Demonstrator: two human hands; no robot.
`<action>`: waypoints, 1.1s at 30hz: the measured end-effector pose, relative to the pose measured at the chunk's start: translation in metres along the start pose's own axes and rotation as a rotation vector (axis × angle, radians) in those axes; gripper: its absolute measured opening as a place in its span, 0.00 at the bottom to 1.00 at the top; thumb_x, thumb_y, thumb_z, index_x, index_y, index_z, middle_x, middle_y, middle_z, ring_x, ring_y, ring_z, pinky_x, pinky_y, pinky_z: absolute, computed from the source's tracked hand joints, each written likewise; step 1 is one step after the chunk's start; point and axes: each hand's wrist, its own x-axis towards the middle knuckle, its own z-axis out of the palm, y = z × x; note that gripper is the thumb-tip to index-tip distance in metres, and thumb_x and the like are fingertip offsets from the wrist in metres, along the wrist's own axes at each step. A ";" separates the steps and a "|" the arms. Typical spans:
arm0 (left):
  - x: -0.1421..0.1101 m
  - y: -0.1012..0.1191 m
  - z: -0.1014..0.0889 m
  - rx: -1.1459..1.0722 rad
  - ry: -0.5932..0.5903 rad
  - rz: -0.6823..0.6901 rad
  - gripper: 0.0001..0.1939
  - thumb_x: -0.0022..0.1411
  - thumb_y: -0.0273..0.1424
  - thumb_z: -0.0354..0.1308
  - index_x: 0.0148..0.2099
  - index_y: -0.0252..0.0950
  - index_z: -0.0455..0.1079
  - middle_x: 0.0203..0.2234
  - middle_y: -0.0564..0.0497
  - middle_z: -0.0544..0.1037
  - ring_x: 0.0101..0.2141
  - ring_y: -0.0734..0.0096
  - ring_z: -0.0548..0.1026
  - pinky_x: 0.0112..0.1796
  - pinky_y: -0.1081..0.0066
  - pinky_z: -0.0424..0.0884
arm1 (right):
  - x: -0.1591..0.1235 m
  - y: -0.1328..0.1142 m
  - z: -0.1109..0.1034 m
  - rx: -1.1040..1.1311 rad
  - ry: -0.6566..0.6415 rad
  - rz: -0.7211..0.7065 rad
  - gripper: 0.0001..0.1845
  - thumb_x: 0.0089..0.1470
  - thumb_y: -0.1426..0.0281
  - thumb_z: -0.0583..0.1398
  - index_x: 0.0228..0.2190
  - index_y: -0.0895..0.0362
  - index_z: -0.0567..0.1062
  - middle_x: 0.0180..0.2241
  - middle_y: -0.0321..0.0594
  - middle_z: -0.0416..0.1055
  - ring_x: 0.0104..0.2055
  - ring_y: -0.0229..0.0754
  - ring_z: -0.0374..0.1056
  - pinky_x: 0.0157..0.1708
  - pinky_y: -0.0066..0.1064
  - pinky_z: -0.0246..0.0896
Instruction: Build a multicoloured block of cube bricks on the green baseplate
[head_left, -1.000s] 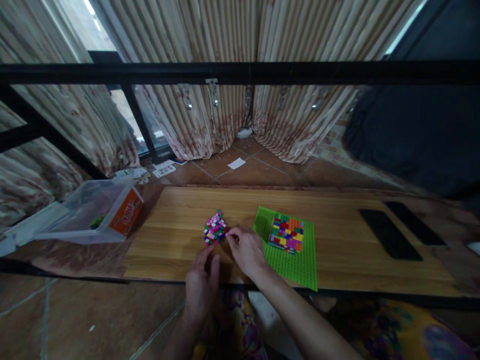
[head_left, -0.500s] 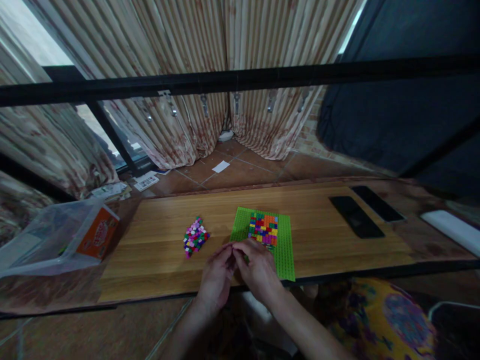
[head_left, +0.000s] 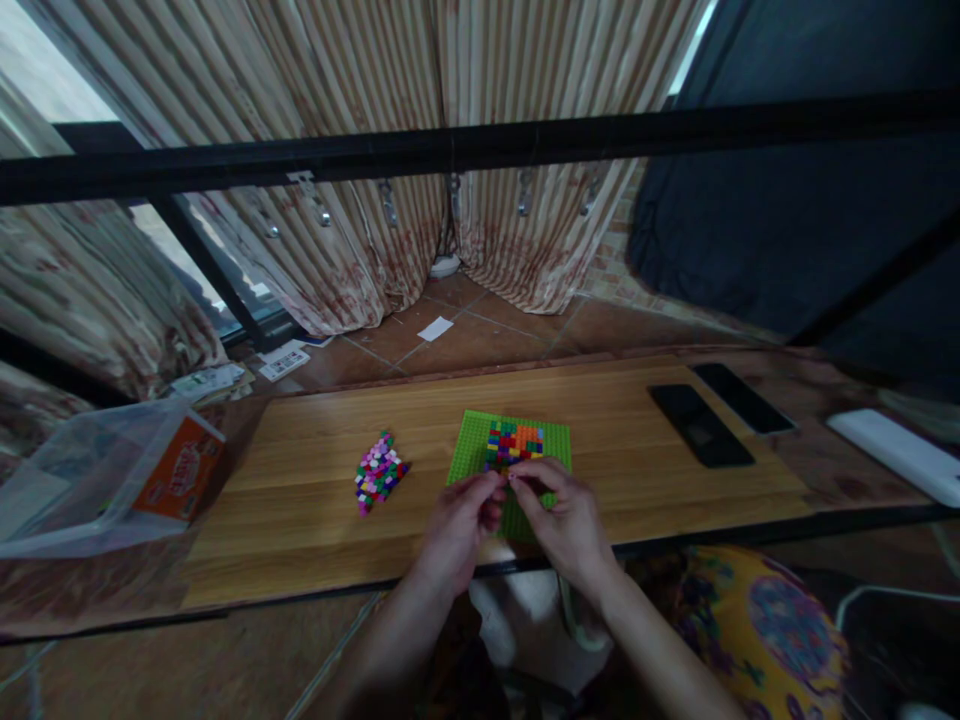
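Observation:
Over the near left part of a green studded baseplate, my left hand is closed, thumb and forefinger pinched together. What it holds, if anything, is too small to make out. Close beside it, my right hand pinches a tiny pinkish toy brick between thumb and forefinger. Just beyond my fingertips, a block of many-coloured bricks sits on the baseplate, its near part hidden by my hands. To the left, a loose pile of small bricks in pink, white, green, red and blue lies on the wooden board.
At the left stands a clear plastic bin with an orange label. Two dark phone-like slabs lie at the right, with a white oblong object farther right. A black rail crosses in front of the curtains.
My right hand has left the brick pile and moved right to the baseplate. My left hand has come over too, its fingers now pinched. The view has shifted to the right.

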 end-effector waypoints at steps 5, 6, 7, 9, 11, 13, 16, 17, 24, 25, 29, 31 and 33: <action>0.003 0.003 0.008 0.159 -0.061 0.024 0.15 0.42 0.39 0.70 0.29 0.33 0.75 0.16 0.57 0.67 0.19 0.83 0.61 0.22 0.77 0.55 | 0.002 -0.003 -0.010 -0.128 -0.074 -0.089 0.12 0.55 0.73 0.58 0.42 0.52 0.75 0.37 0.39 0.75 0.39 0.41 0.72 0.41 0.34 0.67; 0.003 0.003 0.008 0.141 -0.062 0.008 0.15 0.42 0.39 0.70 0.28 0.33 0.74 0.16 0.57 0.67 0.19 0.83 0.61 0.22 0.78 0.55 | 0.001 -0.003 -0.010 -0.116 -0.061 -0.071 0.13 0.55 0.73 0.58 0.43 0.52 0.74 0.37 0.38 0.75 0.38 0.41 0.72 0.41 0.34 0.67; 0.003 0.003 0.009 0.112 -0.061 -0.011 0.16 0.41 0.39 0.71 0.28 0.33 0.74 0.17 0.57 0.67 0.19 0.84 0.61 0.22 0.78 0.54 | 0.000 -0.002 -0.010 -0.098 -0.048 -0.047 0.14 0.55 0.72 0.59 0.44 0.52 0.74 0.36 0.38 0.75 0.38 0.40 0.72 0.41 0.34 0.67; 0.003 0.002 0.009 0.046 -0.061 -0.049 0.16 0.41 0.39 0.71 0.27 0.33 0.73 0.19 0.57 0.68 0.20 0.84 0.61 0.22 0.78 0.55 | -0.003 0.000 -0.010 -0.047 -0.033 -0.010 0.13 0.55 0.70 0.60 0.43 0.52 0.74 0.36 0.38 0.75 0.37 0.40 0.72 0.40 0.33 0.68; 0.003 0.000 0.009 0.012 -0.074 -0.078 0.17 0.40 0.39 0.71 0.27 0.32 0.73 0.20 0.56 0.69 0.20 0.84 0.62 0.22 0.79 0.55 | -0.006 0.003 -0.010 0.006 -0.033 0.001 0.08 0.56 0.68 0.61 0.40 0.52 0.76 0.36 0.38 0.74 0.37 0.40 0.72 0.39 0.32 0.67; 0.002 -0.002 0.009 0.014 -0.081 -0.089 0.18 0.40 0.40 0.71 0.27 0.32 0.73 0.21 0.55 0.69 0.20 0.84 0.62 0.22 0.79 0.55 | -0.007 0.005 -0.011 0.047 -0.036 -0.005 0.06 0.57 0.67 0.60 0.36 0.51 0.77 0.35 0.37 0.74 0.37 0.40 0.71 0.38 0.31 0.67; 0.002 -0.003 0.010 0.072 -0.066 -0.063 0.18 0.43 0.42 0.69 0.28 0.32 0.74 0.21 0.55 0.69 0.20 0.84 0.61 0.22 0.78 0.54 | -0.005 0.010 -0.013 0.059 -0.009 -0.006 0.07 0.58 0.65 0.60 0.34 0.51 0.78 0.34 0.37 0.74 0.38 0.40 0.71 0.38 0.32 0.66; 0.002 -0.003 0.009 0.108 -0.052 -0.035 0.18 0.45 0.43 0.68 0.29 0.32 0.74 0.21 0.55 0.69 0.19 0.84 0.60 0.22 0.78 0.53 | -0.003 0.012 -0.014 0.037 0.008 -0.009 0.07 0.58 0.64 0.60 0.34 0.51 0.78 0.34 0.38 0.74 0.38 0.40 0.71 0.39 0.32 0.66; 0.028 0.000 -0.019 0.324 0.224 0.299 0.17 0.53 0.42 0.61 0.38 0.35 0.77 0.17 0.58 0.63 0.18 0.80 0.58 0.22 0.76 0.52 | 0.020 0.032 -0.013 -0.363 0.120 -0.157 0.10 0.57 0.64 0.60 0.33 0.50 0.82 0.39 0.43 0.74 0.44 0.47 0.66 0.43 0.41 0.65; 0.033 0.000 -0.024 0.338 0.240 0.315 0.17 0.53 0.42 0.60 0.39 0.35 0.76 0.16 0.58 0.63 0.18 0.80 0.58 0.22 0.75 0.52 | 0.022 0.035 -0.010 -0.392 0.122 -0.178 0.09 0.57 0.64 0.60 0.33 0.50 0.82 0.40 0.43 0.74 0.45 0.48 0.65 0.44 0.42 0.64; 0.047 -0.005 -0.032 0.387 0.218 0.300 0.18 0.55 0.40 0.57 0.42 0.35 0.76 0.15 0.59 0.61 0.18 0.79 0.56 0.22 0.75 0.51 | 0.023 0.040 0.002 -0.431 0.144 -0.205 0.08 0.56 0.66 0.61 0.32 0.48 0.82 0.45 0.43 0.72 0.48 0.50 0.62 0.46 0.45 0.62; 0.050 -0.009 -0.031 0.399 0.182 0.261 0.18 0.54 0.39 0.57 0.43 0.34 0.76 0.15 0.59 0.62 0.18 0.79 0.56 0.22 0.75 0.51 | 0.023 0.042 0.006 -0.392 0.166 -0.184 0.07 0.55 0.67 0.62 0.32 0.48 0.82 0.46 0.42 0.72 0.49 0.49 0.61 0.47 0.46 0.62; 0.052 -0.014 -0.030 0.408 0.143 0.225 0.17 0.53 0.38 0.58 0.43 0.35 0.76 0.16 0.59 0.63 0.18 0.79 0.57 0.22 0.75 0.51 | 0.023 0.043 0.008 -0.331 0.196 -0.148 0.06 0.54 0.67 0.62 0.31 0.48 0.82 0.46 0.42 0.71 0.49 0.49 0.62 0.48 0.47 0.61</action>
